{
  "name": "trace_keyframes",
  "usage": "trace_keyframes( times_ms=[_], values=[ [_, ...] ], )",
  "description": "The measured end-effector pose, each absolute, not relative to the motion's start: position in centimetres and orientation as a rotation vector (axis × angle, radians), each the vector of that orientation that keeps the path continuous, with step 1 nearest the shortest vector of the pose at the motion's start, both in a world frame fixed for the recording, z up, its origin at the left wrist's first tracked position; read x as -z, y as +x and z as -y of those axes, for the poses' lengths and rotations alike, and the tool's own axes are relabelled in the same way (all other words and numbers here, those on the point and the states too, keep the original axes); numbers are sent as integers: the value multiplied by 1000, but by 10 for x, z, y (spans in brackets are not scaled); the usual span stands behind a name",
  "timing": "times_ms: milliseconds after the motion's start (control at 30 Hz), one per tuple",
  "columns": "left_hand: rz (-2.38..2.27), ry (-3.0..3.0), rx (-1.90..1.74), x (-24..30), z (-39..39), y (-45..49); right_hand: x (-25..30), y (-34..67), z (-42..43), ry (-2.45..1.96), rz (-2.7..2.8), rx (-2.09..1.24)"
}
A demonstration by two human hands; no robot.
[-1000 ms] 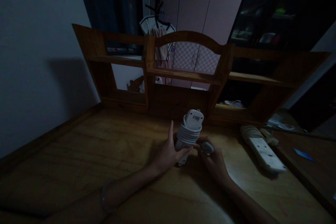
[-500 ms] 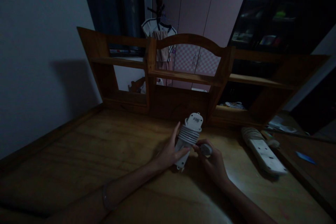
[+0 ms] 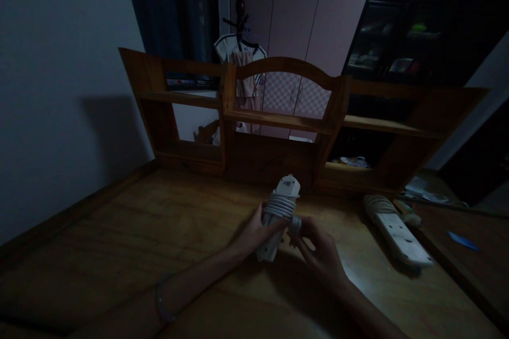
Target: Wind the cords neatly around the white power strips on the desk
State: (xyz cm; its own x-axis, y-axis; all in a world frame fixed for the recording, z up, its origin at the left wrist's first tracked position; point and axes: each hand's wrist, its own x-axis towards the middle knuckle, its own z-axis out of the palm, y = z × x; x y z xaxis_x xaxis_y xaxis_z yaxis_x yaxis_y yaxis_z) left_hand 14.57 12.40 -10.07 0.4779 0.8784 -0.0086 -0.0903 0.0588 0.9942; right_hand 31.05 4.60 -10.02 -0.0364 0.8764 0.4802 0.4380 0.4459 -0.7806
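A white power strip (image 3: 289, 185) is held tilted above the wooden table, its back with a small label facing me. Its grey-white cord (image 3: 279, 205) is wound round the middle in several loops. My left hand (image 3: 256, 233) grips the strip below the coils, thumb across it. Close against the strip's right side, my right hand (image 3: 320, 249) pinches the cord's plug (image 3: 295, 225); its fingers partly hide it. To the right, a second white power strip (image 3: 403, 238) lies on the table with its own cord (image 3: 379, 204) wrapped round the far end.
The wooden table (image 3: 159, 228) has a wooden shelf unit (image 3: 278, 123) along its back edge. A wall (image 3: 71, 116) rises at the left. Beyond the table's right edge, a blue card-like item (image 3: 462, 240) lies on a brown surface. Clothes hang on a rack (image 3: 240, 5) behind the shelves.
The held power strip has shifted slightly left and turned a little. My right hand has brought the plug from beside the strip up against its side, near the coils.
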Motion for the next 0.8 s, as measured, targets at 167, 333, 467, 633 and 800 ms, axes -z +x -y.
trace_keyframes(
  times_ms=[167,333,467,633,800],
  values=[
    [-749,1362,-915,101,-122,146,105,314,-46,-1114,1651,-508],
    [-654,1500,-940,112,-120,151,106,320,-48,-1154,1731,-248],
    [-737,1645,-937,119,-121,152,103,317,-46,-1099,1857,-19],
    [-799,1705,-900,107,-115,145,104,313,-43,-1087,1896,7],
    [-830,1642,-942,95,-106,142,100,309,-42,-1104,1831,-5]
  ],
)
